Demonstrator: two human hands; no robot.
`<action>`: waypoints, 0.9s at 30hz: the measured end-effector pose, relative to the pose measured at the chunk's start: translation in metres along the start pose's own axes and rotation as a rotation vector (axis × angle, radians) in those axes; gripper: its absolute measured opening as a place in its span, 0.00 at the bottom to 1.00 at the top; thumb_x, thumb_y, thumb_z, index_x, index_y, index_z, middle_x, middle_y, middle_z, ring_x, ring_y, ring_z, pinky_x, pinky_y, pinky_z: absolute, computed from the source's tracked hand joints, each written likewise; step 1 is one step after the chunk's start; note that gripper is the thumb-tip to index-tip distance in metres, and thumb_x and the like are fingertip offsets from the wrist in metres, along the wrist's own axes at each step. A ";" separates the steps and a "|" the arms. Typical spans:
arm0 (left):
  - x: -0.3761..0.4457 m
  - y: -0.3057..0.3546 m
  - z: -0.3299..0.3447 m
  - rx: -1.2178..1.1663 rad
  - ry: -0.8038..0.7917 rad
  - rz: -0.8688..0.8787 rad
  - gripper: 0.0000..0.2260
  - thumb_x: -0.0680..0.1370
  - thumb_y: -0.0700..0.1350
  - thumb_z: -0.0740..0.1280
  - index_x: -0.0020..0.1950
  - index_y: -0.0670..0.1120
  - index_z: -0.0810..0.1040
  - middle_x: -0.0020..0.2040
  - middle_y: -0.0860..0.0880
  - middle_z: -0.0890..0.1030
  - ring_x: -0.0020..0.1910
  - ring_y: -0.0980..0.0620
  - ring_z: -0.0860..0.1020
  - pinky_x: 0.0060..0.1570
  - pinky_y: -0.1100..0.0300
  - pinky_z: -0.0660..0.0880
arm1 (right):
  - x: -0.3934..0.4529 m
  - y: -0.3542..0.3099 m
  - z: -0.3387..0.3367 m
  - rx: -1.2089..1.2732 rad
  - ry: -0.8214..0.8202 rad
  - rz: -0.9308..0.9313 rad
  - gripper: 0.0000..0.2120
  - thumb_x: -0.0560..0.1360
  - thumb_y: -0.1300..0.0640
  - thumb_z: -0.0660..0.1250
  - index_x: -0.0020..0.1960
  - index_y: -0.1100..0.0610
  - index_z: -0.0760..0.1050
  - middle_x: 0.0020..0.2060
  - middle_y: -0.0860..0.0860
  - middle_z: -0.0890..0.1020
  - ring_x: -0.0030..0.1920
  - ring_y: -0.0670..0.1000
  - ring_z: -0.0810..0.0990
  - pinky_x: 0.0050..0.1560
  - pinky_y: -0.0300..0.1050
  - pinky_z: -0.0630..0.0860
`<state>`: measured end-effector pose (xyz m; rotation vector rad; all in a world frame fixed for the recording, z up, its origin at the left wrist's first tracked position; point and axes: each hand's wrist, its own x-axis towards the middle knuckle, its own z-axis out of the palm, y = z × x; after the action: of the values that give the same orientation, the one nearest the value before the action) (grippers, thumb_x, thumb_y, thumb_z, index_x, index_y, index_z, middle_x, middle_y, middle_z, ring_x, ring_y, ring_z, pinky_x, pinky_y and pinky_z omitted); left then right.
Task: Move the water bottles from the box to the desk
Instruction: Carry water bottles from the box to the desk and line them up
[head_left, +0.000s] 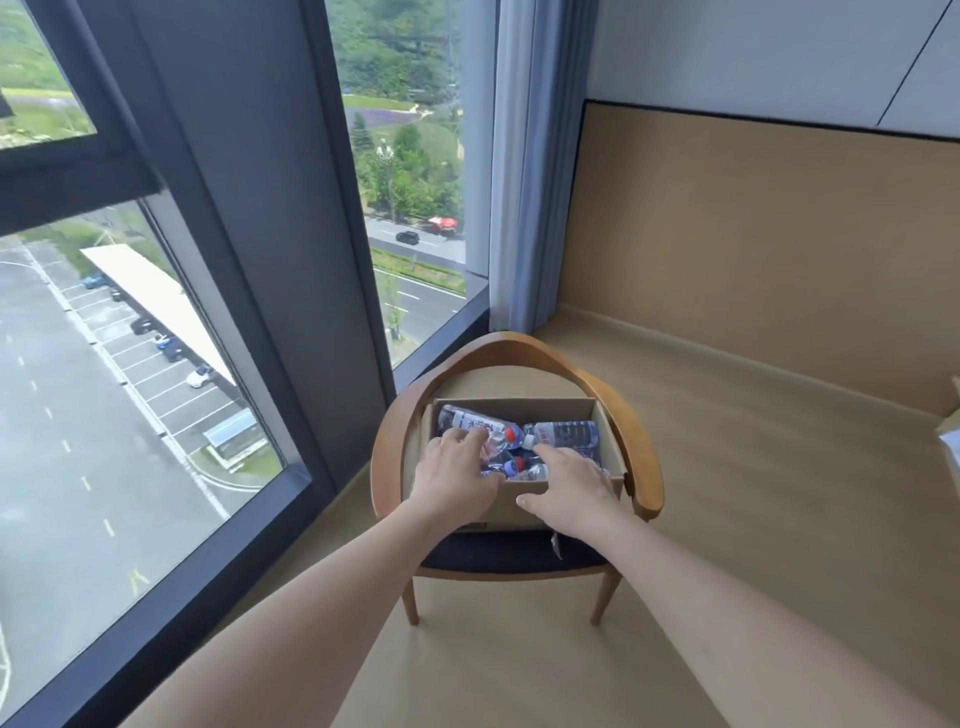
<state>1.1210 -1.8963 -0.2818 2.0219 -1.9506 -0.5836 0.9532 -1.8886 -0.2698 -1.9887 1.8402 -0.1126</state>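
Fingers of the left hand curl down onto a water bottle lying on its side, but I cannot tell if they grip it yet, and the right hand is spread loose over more bottles just past its fingertips. All the bottles lie flat under the hands inside the box, likely just piled in. Around them, the box sits on a chair seat, which probably makes it easy to reach.

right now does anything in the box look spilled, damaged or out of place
No spill or damage shows. The water bottles lie jumbled on their sides in the cardboard box, which sits on a chair seat. Both hands reach in.
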 end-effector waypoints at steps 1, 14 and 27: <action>0.010 -0.005 0.003 -0.004 -0.012 -0.007 0.29 0.79 0.55 0.69 0.78 0.53 0.66 0.75 0.47 0.70 0.73 0.45 0.67 0.68 0.47 0.71 | 0.011 0.001 0.004 0.013 -0.012 0.010 0.37 0.77 0.41 0.71 0.80 0.48 0.59 0.74 0.51 0.71 0.72 0.57 0.71 0.69 0.57 0.72; 0.161 -0.050 0.080 -0.046 -0.131 -0.211 0.31 0.78 0.55 0.70 0.80 0.52 0.64 0.78 0.48 0.68 0.77 0.46 0.65 0.72 0.47 0.67 | 0.199 0.057 0.064 0.197 -0.345 0.200 0.30 0.74 0.42 0.73 0.71 0.53 0.72 0.64 0.53 0.79 0.62 0.56 0.78 0.53 0.46 0.73; 0.247 -0.081 0.153 -0.003 -0.331 -0.251 0.32 0.75 0.41 0.69 0.79 0.47 0.66 0.75 0.47 0.72 0.74 0.45 0.69 0.71 0.50 0.68 | 0.320 0.079 0.146 0.161 -0.573 0.307 0.20 0.83 0.46 0.58 0.67 0.58 0.74 0.65 0.60 0.78 0.65 0.62 0.77 0.63 0.51 0.74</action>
<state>1.1243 -2.1255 -0.4784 2.3076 -1.8690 -1.0369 0.9667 -2.1639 -0.5027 -1.4122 1.6583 0.3530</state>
